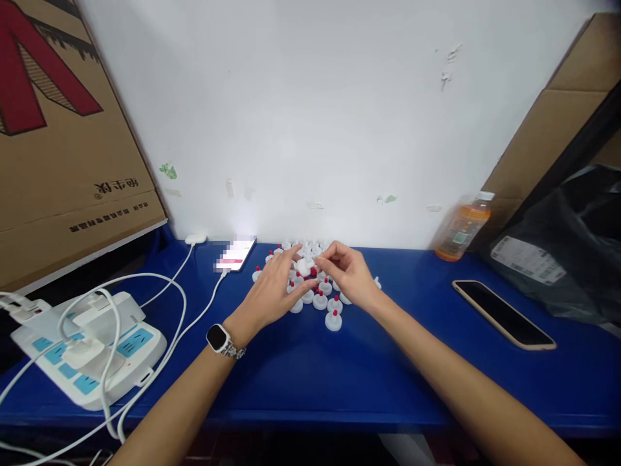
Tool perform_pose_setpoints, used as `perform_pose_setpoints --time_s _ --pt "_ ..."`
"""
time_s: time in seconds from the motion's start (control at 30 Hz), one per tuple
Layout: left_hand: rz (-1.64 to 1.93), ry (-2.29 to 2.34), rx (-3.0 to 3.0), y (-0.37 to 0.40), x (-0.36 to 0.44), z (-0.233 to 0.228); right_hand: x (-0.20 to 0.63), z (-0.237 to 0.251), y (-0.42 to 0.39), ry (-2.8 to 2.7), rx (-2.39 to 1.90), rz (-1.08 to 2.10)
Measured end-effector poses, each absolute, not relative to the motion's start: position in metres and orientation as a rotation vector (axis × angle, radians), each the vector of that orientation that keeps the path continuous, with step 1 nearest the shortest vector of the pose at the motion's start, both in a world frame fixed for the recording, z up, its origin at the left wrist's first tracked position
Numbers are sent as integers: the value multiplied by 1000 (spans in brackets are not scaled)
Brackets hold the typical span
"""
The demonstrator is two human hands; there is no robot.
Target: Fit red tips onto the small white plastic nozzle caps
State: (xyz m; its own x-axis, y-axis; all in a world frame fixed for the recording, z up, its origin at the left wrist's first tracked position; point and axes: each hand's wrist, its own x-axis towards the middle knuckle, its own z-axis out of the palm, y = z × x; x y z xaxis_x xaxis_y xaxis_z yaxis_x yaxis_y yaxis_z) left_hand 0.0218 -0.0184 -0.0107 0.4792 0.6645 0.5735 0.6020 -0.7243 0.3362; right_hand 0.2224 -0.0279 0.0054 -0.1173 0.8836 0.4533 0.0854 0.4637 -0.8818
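Note:
A cluster of white plastic nozzle caps (333,321), several with small red tips, lies on the blue table near the wall. My left hand (276,281), with a watch (218,338) on its wrist, is over the left side of the cluster with its fingers stretched out and the thumb apart. Fingers pinched together, my right hand (347,272) is above the right side of the cluster; what lies between its fingertips is too small to make out. Between the hands, small loose red tips (314,272) lie among the white caps.
At the left, a white power strip (130,362) carries chargers and looping cables. A lit phone (235,254) lies by the wall, plugged in. To the right are an orange drink bottle (463,226), a dark phone (502,314) and a black plastic bag (567,246). Cardboard (72,162) stands at the left.

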Motion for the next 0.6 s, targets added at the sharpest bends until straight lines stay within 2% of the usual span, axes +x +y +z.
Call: perform_pose_setpoints --time_s 0.07,0.2,0.33,0.6 --pt "1093 1197 2614 -9 19 -5 233 2 -22 -1543 -955 681" --pt "703 1209 2824 13 21 5 246 -6 -13 -1679 -1162 470" --pt "471 1231 2927 24 33 5 245 -7 -11 -1826 -1228 379" --pt "527 1140 2858 28 12 -4 234 -5 5 -2026 -1212 433"
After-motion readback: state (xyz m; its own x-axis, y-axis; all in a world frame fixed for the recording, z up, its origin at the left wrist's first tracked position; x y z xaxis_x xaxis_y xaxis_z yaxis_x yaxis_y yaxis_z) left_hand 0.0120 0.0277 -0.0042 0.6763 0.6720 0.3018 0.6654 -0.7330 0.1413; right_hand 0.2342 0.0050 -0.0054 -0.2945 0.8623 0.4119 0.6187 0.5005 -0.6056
